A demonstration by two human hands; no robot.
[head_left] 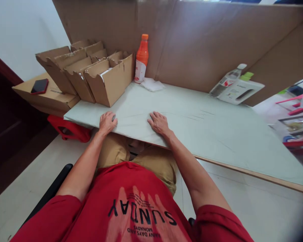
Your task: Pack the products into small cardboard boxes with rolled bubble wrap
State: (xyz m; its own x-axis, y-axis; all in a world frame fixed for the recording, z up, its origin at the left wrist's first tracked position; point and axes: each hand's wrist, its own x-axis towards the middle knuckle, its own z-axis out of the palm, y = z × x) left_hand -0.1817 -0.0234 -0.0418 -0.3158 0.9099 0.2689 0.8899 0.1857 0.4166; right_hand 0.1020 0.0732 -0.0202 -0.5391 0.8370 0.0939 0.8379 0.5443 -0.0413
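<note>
A person in a red shirt [136, 201] sits at a pale tabletop [209, 131], both hands resting on it near the front edge, apparently for simple support. The left hand [107, 123] lies with its grip relaxed, a small gap between thumb and fingers and nothing pinched there; the right hand [158, 123], set well apart from it, rests palm down, grip loosely spread, likewise holding nothing. The tabletop itself lies directly beneath both. Beyond the left hand stand open boxes [111, 84], grouped side by side, likely so that their contents can be reached from above. A phone [39, 86] lies on a closed carton [58, 102] beside them, above a red stool [69, 129]. An orange bottle [142, 53] stands upright by the cardboard wall [189, 50], a white sheet [153, 84] next to it; farther right, a clear bottle [226, 80] and a white jug [232, 95] sit close together against the same wall, perhaps to keep them back from the hands. Articles at far right are too blurred to name with confidence.
</note>
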